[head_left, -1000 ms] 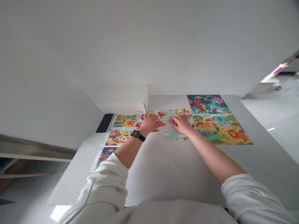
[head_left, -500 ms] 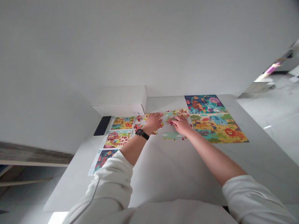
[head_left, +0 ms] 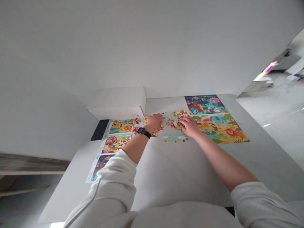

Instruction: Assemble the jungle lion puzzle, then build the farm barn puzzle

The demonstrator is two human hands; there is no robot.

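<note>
My left hand (head_left: pixel 155 122), with a dark watch (head_left: pixel 143 132) on the wrist, lies with fingers stretched over jigsaw pieces and the partly joined puzzle beneath it. To its right, my right hand (head_left: pixel 190 126) has bent fingers, thumb and fingertips drawn together at a puzzle piece beside the heap; the fingers cover most of that piece. Loose puzzle pieces (head_left: pixel 182 112) are heaped just beyond my right fingertips. Between the hands sits a small cluster of red and pink pieces (head_left: pixel 171 123). A joined pale green and blue strip of puzzle (head_left: pixel 175 137) lies nearer to me.
Two finished-looking puzzle pictures, a dark one (head_left: pixel 204 104) and a yellow safari one (head_left: pixel 220 128), lie at the right. On the left are a picture sheet (head_left: pixel 117 143) and a black phone (head_left: pixel 99 129). A white box (head_left: pixel 116 112) stands behind, against the wall.
My right hand has shifted slightly to the right, uncovering the red and pink cluster. My left hand stays over the same pieces. The whole view has moved a little.
</note>
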